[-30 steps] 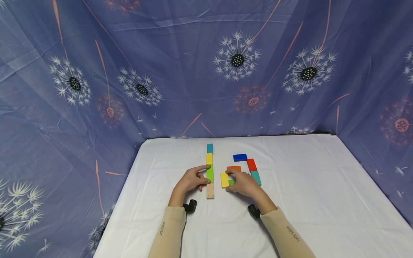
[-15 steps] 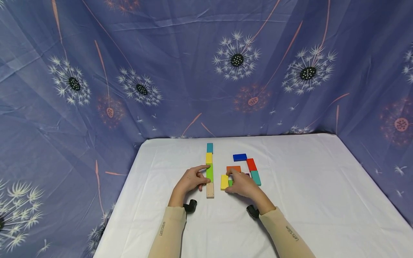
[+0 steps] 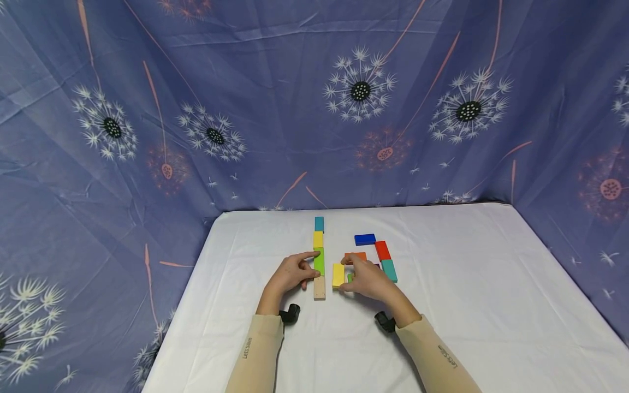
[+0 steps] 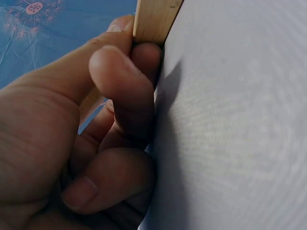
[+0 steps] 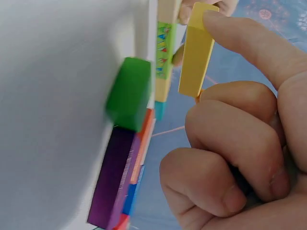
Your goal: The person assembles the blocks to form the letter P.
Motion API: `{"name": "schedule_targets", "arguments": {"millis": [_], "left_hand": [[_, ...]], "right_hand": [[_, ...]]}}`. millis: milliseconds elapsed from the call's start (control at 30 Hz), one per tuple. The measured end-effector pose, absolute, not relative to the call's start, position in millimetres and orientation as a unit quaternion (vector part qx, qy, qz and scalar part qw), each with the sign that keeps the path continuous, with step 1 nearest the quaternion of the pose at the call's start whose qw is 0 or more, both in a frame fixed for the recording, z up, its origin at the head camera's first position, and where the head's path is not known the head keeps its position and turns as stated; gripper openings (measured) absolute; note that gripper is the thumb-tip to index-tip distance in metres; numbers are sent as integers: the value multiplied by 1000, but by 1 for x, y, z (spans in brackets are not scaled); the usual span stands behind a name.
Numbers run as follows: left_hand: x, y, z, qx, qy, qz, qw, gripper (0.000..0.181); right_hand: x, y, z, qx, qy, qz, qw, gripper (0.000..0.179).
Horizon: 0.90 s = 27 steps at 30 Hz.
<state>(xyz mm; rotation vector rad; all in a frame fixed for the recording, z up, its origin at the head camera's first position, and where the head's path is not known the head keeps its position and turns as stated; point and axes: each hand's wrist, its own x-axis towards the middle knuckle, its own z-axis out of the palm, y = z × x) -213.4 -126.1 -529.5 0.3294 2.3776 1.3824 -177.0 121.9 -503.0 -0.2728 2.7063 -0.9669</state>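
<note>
Thumb and index finger of my left hand (image 3: 294, 273) pinch the two ends of a light green block (image 3: 319, 262). It lies in a straight row, with a plain wooden block (image 3: 319, 288) on the near side and a yellow block (image 3: 318, 239), then a teal block (image 3: 319, 224), beyond. My right hand (image 3: 369, 278) holds another yellow block (image 3: 338, 275) by its ends, just right of the row with a narrow gap between. In the right wrist view this held yellow block (image 5: 196, 55) stands out above the tabletop, and a darker green block (image 5: 129, 91) lies below the hand.
Right of the row lie an orange block (image 3: 356, 256), a dark blue block (image 3: 365, 239), a red block (image 3: 383, 250) and a second teal block (image 3: 389, 271). A purple block (image 5: 115, 177) adjoins the green one. A flowered curtain (image 3: 275, 120) hangs behind the white tabletop (image 3: 467, 305).
My right hand has carried the yellow block slightly left, away from the darker green block and closer to the row. My left hand has stayed almost still on the light green block.
</note>
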Motion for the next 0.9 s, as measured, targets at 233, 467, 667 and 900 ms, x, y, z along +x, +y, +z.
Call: {"name": "schedule_targets", "arguments": {"millis": [233,467,667,900], "left_hand": [[-214,-127,-530,119,844,489,184,61],[-214,-128,-530,121,843,489,185,62],[-214,-128,-531,124,847,485,181,63],[-214,-127,-530,124,849,482,176,62]], "right_hand": [[-169,116,-488,-100,920,-353,140,62],[-160,110,-478,-119,913,-362,147,61],[-155,105,-478,-149,917,-338,151,61],[-150,98,-481,-173,918,-318,163,62]]}}
